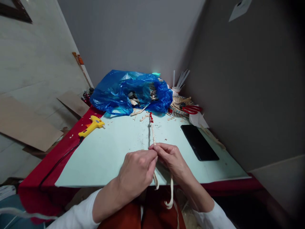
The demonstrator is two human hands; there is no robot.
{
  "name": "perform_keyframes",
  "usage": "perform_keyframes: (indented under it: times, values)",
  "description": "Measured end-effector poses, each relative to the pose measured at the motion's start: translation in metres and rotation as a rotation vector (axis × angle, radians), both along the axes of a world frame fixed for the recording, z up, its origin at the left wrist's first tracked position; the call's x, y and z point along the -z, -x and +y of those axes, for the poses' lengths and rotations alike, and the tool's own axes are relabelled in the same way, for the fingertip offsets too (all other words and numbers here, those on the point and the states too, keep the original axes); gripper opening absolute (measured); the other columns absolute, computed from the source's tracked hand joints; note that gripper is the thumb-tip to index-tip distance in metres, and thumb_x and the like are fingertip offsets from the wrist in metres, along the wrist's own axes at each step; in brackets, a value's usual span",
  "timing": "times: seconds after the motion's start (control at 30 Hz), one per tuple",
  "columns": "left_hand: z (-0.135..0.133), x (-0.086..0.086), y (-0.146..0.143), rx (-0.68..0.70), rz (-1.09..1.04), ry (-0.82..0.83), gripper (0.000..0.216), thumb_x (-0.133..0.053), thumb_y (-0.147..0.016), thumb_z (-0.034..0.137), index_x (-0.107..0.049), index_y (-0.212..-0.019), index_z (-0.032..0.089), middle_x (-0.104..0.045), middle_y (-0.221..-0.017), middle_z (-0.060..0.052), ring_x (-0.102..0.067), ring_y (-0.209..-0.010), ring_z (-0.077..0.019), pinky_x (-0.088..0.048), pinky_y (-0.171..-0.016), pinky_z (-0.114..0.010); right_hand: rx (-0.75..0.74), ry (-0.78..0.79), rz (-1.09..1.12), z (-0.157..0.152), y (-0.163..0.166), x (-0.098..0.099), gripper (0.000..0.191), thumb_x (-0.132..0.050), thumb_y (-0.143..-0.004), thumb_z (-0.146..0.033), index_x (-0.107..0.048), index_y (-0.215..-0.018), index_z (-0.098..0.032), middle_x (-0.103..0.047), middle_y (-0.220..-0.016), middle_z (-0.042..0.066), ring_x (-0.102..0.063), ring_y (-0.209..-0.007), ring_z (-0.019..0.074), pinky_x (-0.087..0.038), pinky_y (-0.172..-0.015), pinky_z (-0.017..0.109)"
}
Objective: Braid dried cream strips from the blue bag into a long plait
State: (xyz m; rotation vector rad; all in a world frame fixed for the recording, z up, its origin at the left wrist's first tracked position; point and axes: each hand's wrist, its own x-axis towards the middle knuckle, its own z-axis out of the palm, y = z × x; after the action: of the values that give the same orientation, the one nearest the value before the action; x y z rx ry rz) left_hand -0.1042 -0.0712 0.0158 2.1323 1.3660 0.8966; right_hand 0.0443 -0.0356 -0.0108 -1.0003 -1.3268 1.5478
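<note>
My left hand (137, 170) and my right hand (172, 159) meet at the near edge of a pale green board (107, 152). Both are closed, pinching a braid of pale straw-like strips (152, 133). The braid runs away from my fingers across the board to a red tie (151, 117) at its far end. Loose strip ends (170, 197) hang down below my hands over my lap.
A blue plastic bag (131, 92) holding more strips lies at the back. A yellow glue gun (92, 125) with a black cord lies at the left. A black phone (199, 142) lies at the right, with red scissors (192, 109) and a woven plate behind it. A wall stands close on the right.
</note>
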Motion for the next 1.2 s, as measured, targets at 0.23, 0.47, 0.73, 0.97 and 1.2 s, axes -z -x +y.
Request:
perform_keyframes:
  times: [0.23,0.47,0.73,0.97,1.2]
  values:
    - [0.027,-0.009,0.010,-0.045,-0.378,0.294,0.015,-0.050,-0.088,0.027,-0.060,-0.096,0.018,-0.064,-0.090,-0.005,-0.057,-0.088,-0.0185,-0.040,-0.082,-0.030,-0.074,0.042,0.057,-0.004,-0.001,-0.003,0.038,-0.056,-0.088,-0.048,-0.056,-0.069,-0.015,-0.043,-0.060,-0.004,-0.026,-0.049,0.0065,-0.019,-0.046,0.021]
    - [0.036,0.016,-0.002,0.210,-0.729,0.756,0.023,-0.048,-0.090,0.040,-0.048,-0.089,0.017,-0.056,-0.071,0.000,-0.044,-0.052,-0.0074,-0.035,-0.050,-0.021,-0.134,0.008,0.110,-0.007,-0.002,0.007,0.031,-0.052,-0.092,-0.046,-0.054,-0.077,-0.018,-0.053,-0.071,-0.001,-0.055,-0.070,0.0130,-0.042,-0.066,0.024]
    - [0.039,0.009,0.016,0.258,-0.733,0.863,0.018,-0.059,-0.085,0.031,-0.050,-0.089,0.016,-0.055,-0.065,0.002,-0.042,-0.047,-0.0056,-0.041,-0.046,-0.019,-0.215,-0.117,-0.113,-0.003,-0.007,0.000,0.031,-0.045,-0.096,-0.042,-0.062,-0.090,-0.018,-0.049,-0.068,-0.002,-0.048,-0.066,0.0117,-0.039,-0.067,0.023]
    - [0.040,0.018,0.014,0.185,-0.844,0.970,0.024,-0.061,-0.080,0.023,-0.050,-0.099,0.014,-0.059,-0.064,-0.001,-0.049,-0.046,-0.0073,-0.036,-0.039,-0.015,-0.100,-0.241,-0.363,-0.013,-0.004,0.002,0.031,-0.038,-0.098,-0.038,-0.051,-0.118,-0.019,-0.054,-0.071,-0.002,-0.053,-0.070,0.0144,-0.040,-0.070,0.026]
    - [0.030,0.016,0.008,0.019,-0.774,0.851,0.015,-0.055,-0.082,0.027,-0.047,-0.076,0.017,-0.039,-0.052,0.009,-0.020,-0.037,-0.0015,-0.010,-0.035,-0.017,-0.093,-0.287,-0.579,-0.021,-0.003,-0.006,0.027,-0.030,-0.101,-0.038,-0.039,-0.119,-0.020,-0.058,-0.071,-0.003,-0.052,-0.063,0.0138,-0.037,-0.060,0.024]
